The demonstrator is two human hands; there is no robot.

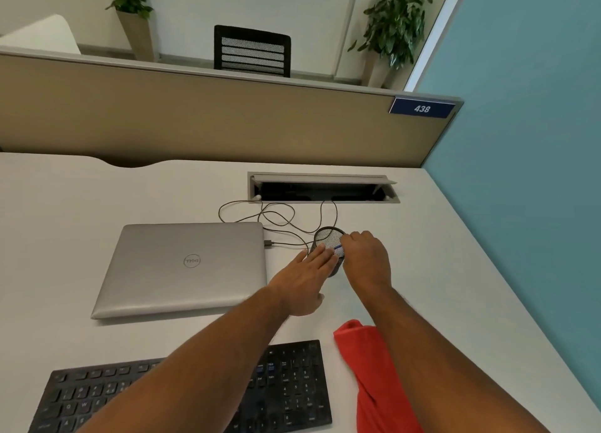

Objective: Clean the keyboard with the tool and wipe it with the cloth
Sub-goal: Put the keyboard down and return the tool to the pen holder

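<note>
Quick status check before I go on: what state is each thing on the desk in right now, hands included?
Laptop: lid closed, cable plugged in.
Keyboard: flat on desk, untouched.
Red cloth: crumpled beside keyboard, not held.
Mesh cup: upright.
Desk cable hatch: flap open.
Left hand: fingers straight against mesh cup.
Right hand: curled at cup rim, pinching a small blue-and-white item.

The closed silver laptop [182,267] has a brushed, matt metallic lid with a soft sheen; the flat black keyboard [292,390] looks like matt plastic, its keys dull and faintly dusty; the crumpled red cloth [374,377] is soft woven fabric, creased and unshiny; the round black cup [327,237] is fine wire mesh; the white desk [97,185] is smooth and matt.
</note>
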